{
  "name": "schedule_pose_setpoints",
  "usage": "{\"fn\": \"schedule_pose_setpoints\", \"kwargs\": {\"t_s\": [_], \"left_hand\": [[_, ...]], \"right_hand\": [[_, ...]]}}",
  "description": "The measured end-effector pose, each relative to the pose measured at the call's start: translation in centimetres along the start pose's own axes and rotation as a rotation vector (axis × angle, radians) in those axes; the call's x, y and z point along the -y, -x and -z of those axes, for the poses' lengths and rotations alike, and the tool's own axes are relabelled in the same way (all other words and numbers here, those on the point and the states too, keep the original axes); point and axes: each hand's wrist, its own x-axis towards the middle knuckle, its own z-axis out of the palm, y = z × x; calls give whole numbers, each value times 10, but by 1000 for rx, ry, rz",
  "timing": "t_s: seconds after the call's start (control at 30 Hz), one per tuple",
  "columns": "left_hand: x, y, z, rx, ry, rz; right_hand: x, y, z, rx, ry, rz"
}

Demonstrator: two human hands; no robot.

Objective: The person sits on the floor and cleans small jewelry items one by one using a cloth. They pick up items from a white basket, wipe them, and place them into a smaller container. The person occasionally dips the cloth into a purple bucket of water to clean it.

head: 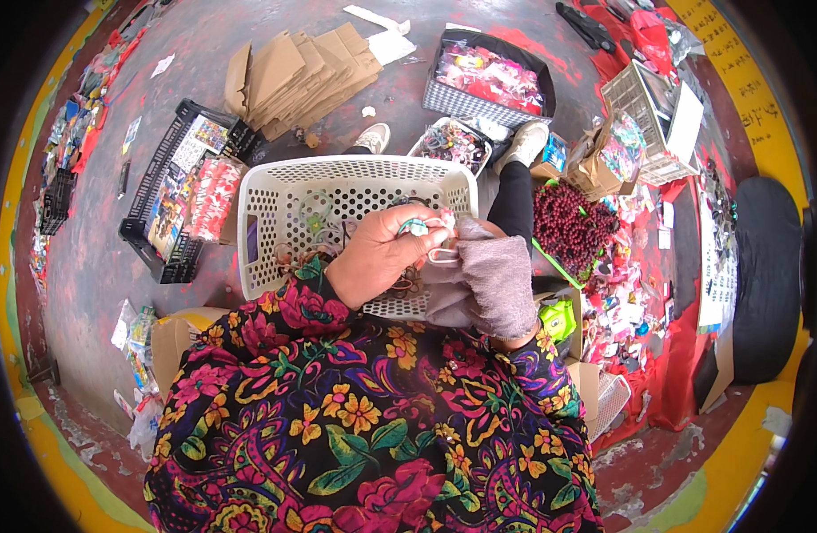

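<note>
My left hand (380, 252) pinches a small hair tie (418, 227) with a green charm between thumb and fingers. A pink charm (447, 218) shows at its fingertips. A mauve-grey cloth (498, 283) drapes over most of my right hand (489, 228), which is gripping it against the pink charm; its fingers are mostly hidden. A pale elastic loop (443, 256) hangs between the hands. Below them stands a white perforated plastic basket (358, 166) with several hair ties (315, 252) on its bottom.
Beyond the basket are a smaller basket of hair ties (453, 143), a checked bin (435, 98) of bagged goods and flattened cardboard boxes (308, 76). A black crate (162, 193) stands left. Dark red beaded items (571, 223) and an open carton (591, 170) lie right.
</note>
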Motion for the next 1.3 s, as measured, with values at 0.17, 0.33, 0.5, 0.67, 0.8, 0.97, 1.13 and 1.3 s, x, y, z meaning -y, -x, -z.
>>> {"fn": "schedule_pose_setpoints", "kwargs": {"t_s": [0.17, 0.33, 0.5, 0.67, 0.8, 0.97, 1.13, 1.3], "left_hand": [[12, 1, 0, 7, 2, -238], [-2, 0, -1, 85, -437, -372], [-2, 0, -3, 115, -546, -395], [4, 0, -3, 142, -598, -466], [1, -1, -4, 149, -287, -90], [-3, -4, 0, 85, -171, 281], [6, -3, 2, 209, -509, 185], [7, -2, 6, 446, -643, -130]], "right_hand": [[8, 0, -2, -198, -128, -13], [5, 2, -3, -88, 258, 218], [7, 8, -5, -83, 410, 268], [4, 6, 0, -70, 452, 221], [-7, -1, 5, -141, -124, 26], [5, -1, 8, -276, -62, 110], [3, 3, -12, -148, 370, 378], [-3, -1, 2, -4, 674, 380]]}}
